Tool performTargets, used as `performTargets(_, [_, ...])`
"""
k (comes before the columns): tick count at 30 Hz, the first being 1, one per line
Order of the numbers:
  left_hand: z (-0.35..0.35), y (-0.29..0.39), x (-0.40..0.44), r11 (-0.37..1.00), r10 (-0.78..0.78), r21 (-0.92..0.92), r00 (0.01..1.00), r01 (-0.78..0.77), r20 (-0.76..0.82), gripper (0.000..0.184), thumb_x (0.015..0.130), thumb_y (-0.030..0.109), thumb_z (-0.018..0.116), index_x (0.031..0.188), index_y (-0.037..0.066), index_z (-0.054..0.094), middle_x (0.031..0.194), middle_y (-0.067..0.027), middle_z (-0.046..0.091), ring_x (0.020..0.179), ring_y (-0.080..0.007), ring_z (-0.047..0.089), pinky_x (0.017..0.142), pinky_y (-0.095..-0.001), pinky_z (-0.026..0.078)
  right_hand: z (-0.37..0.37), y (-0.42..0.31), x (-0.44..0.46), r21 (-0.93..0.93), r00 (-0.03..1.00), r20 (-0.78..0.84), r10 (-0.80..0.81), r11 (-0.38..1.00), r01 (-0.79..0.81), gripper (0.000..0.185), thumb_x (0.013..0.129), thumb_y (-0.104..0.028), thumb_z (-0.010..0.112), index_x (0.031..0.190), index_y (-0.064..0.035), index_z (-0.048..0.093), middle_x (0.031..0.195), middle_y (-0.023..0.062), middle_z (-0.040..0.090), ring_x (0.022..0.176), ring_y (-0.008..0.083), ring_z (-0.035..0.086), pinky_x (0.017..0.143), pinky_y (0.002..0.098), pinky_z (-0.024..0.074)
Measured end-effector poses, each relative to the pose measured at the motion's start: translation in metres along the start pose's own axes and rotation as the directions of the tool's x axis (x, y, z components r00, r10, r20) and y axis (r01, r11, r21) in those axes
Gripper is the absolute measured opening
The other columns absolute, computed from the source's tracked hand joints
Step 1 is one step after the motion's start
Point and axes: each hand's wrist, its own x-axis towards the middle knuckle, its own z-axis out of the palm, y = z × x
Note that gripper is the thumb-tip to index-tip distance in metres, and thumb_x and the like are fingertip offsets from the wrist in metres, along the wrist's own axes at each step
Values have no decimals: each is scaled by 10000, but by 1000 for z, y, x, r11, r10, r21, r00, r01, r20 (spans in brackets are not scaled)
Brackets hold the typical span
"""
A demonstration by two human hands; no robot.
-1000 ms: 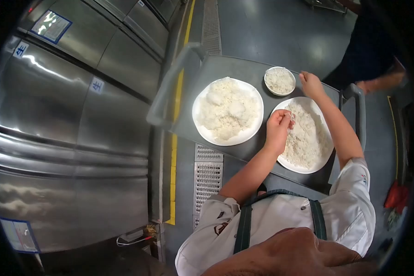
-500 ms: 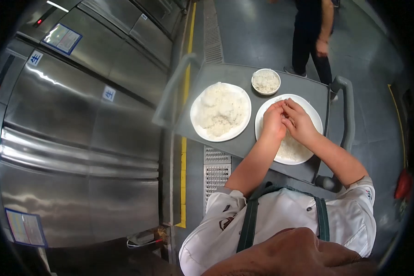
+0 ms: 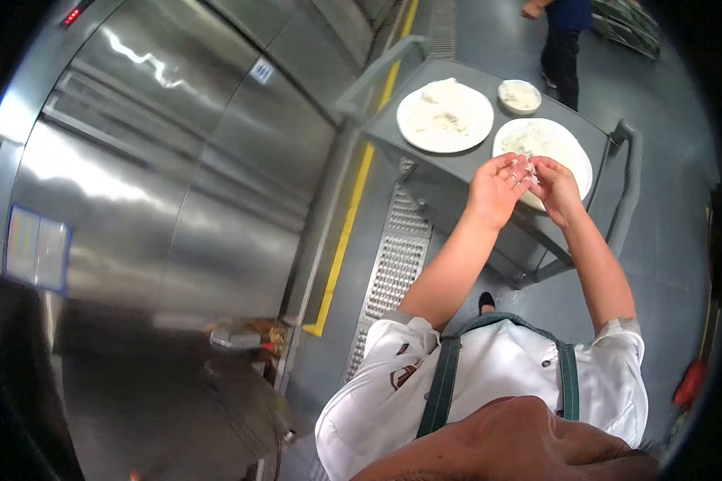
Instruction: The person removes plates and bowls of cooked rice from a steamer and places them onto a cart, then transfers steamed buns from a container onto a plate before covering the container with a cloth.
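Note:
My left hand (image 3: 496, 191) is turned palm up over the near edge of the right plate, its fingers curled and apart, with grains of rice stuck to them. Against it, my right hand (image 3: 557, 189) has its fingers bent together around a little white rice (image 3: 531, 171). Beneath both hands lies the white plate of rice (image 3: 565, 150), partly covered by them. Another white plate (image 3: 445, 116) holding rice sits to the left on the grey cart. A small white bowl (image 3: 520, 97) of rice stands behind the right plate.
The grey cart (image 3: 472, 78) has raised handles at both ends. Steel cabinets (image 3: 160, 160) line the left side. A floor drain grate (image 3: 395, 264) and a yellow line run beside them. Another person (image 3: 563, 56) stands beyond the cart.
My hands, cupped together over the right plate before, are now parted slightly at its near edge, with the left palm turned up. The view has shifted, and the cart appears higher.

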Motion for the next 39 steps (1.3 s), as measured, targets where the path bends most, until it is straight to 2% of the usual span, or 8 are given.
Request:
performTargets(4, [7,8,-75,942,252,234,967,-240,-22,184,831,158,423,920,12,490,961,-118,532,930,-210,506,793,-343,421,43,28,-34,216,951,260,166,950,-225,189,868,-140,461,986,-2,514,893,72,556,799,130,541,702,265,466])
performTargets(8, [-25,21,-143,828,453,444,876,-344,-166,154,838,159,439,903,32,497,895,-84,546,840,-154,536,713,-289,437,97,74,-64,-178,907,335,257,962,-207,210,839,-148,529,993,-5,514,900,55,555,798,110,534,710,252,455])
performTargets(21, [-173,71,-511,615,786,650,290,-445,-545,167,816,180,510,901,38,537,888,-63,531,795,-145,530,684,-264,448,313,320,-263,-629,-57,624,780,457,-629,128,842,-112,514,962,-69,519,872,32,547,680,82,528,531,181,463])
performTargets(23, [-203,83,-568,587,800,637,238,-499,-551,156,818,166,507,902,37,535,897,-64,531,794,-146,530,684,-262,450,349,366,-304,-660,-22,633,774,524,-539,103,841,-82,506,926,-30,528,798,34,551,630,84,522,521,169,457])
performTargets(29, [-247,103,-748,141,985,988,-110,66,-133,119,766,101,539,841,9,546,807,-81,571,754,-191,565,638,-301,452,430,471,-430,-631,30,604,796,502,-591,75,830,-15,491,883,5,540,742,64,556,594,100,516,500,172,445])
performTargets(33, [-268,110,-833,-251,960,626,105,738,261,162,677,102,549,806,6,572,946,-188,552,869,-308,531,732,-377,432,451,511,-493,-759,-65,485,872,383,-526,181,875,-200,472,828,-29,506,697,56,516,555,119,488,461,187,430])
performTargets(35, [-307,130,-871,-402,912,352,336,846,235,208,671,161,559,810,6,580,1011,-206,534,919,-307,515,769,-379,417,464,544,-510,-813,-56,379,924,303,-497,271,867,-322,474,760,-73,469,635,25,470,503,110,426,411,198,367])
performTargets(39, [-344,133,-889,-432,895,146,402,890,193,263,681,214,524,800,-13,583,1079,-263,495,932,-318,499,789,-377,397,485,596,-524,-889,-49,234,971,193,-416,289,856,-352,488,700,-112,443,549,-15,422,453,103,365,391,204,304])
